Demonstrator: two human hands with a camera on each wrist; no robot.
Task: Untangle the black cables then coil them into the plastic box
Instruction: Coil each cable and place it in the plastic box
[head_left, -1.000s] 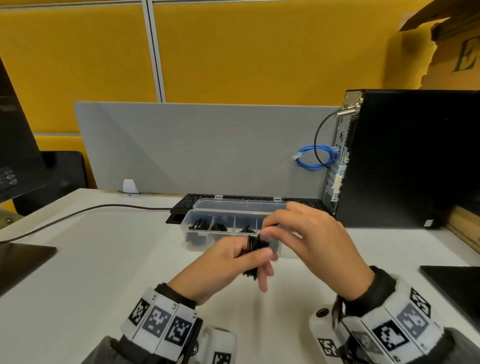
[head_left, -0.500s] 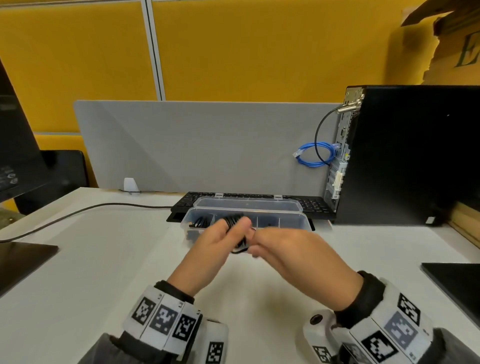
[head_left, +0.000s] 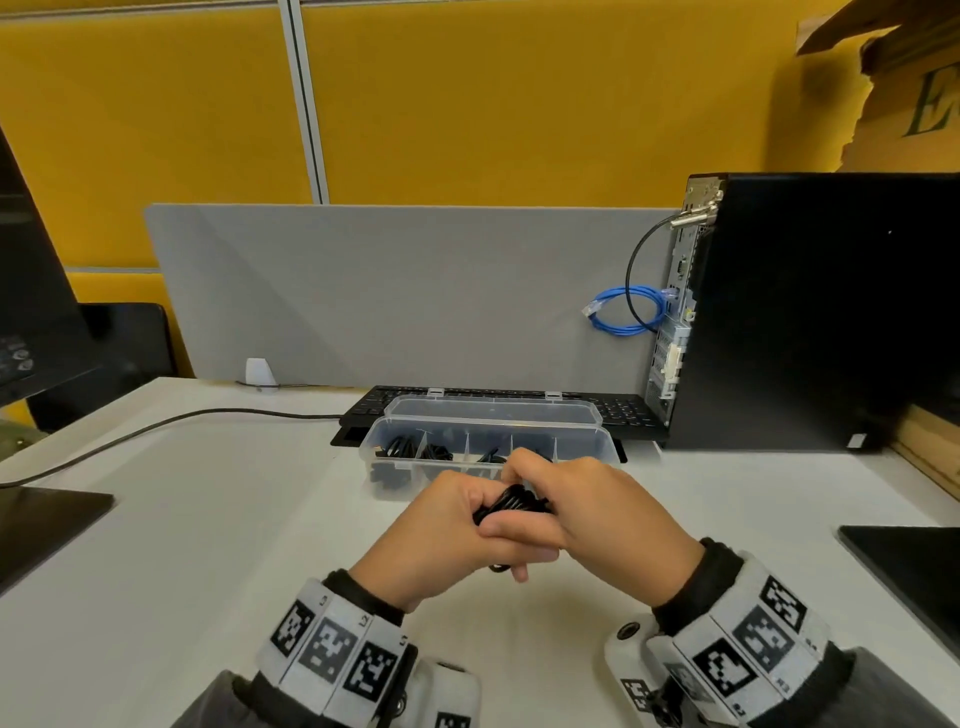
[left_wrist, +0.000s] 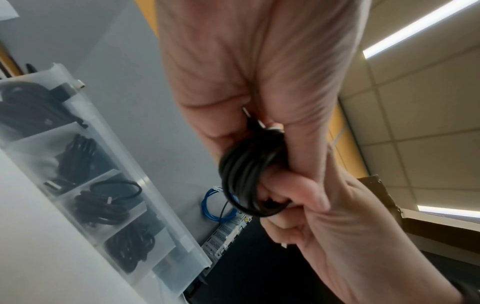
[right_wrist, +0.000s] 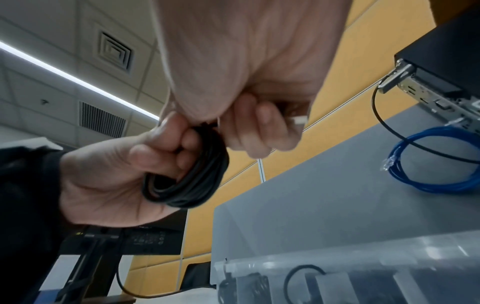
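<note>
The black cable coil sits bunched between your hands, just short of the plastic box. Your left hand grips the loops; your right hand pinches the plug end (only the wrist views show it). Tuck that end under before releasing.

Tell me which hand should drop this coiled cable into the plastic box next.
Probably the left hand: its fingers wrap the coiled black cable. The right hand pinches only the cable's end at the top. The plastic box sits open just ahead.
</note>
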